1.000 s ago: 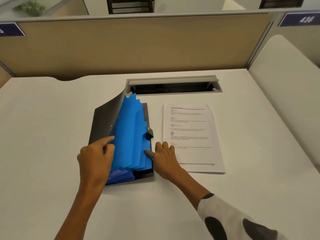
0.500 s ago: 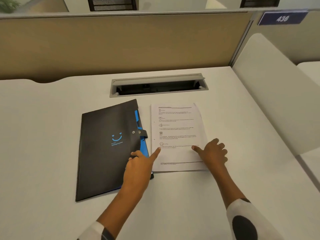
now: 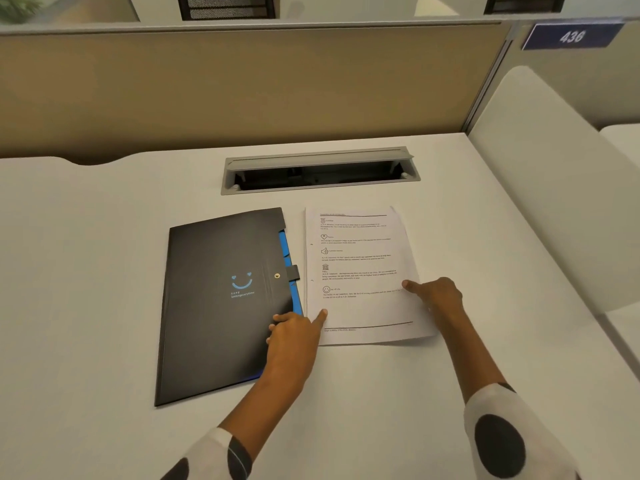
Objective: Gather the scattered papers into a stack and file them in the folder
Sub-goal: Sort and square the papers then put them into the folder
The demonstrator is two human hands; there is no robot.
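1. The left hand (image 3: 294,337) lies over the folder's (image 3: 221,299) lower right corner, index finger stretched out with its tip on the papers' (image 3: 360,271) left margin; the other fingers are loosely bent on the cover, holding nothing.
2. The right hand (image 3: 438,296) rests at the papers' right edge, thumb pointing left on the sheet, remaining fingers curled; whether they grip the edge cannot be told.
3. A second ago the folder stood open with blue dividers fanned; now it is closed, and both hands have moved to the papers.
4. The papers lie stacked just right of the folder, between the two hands.
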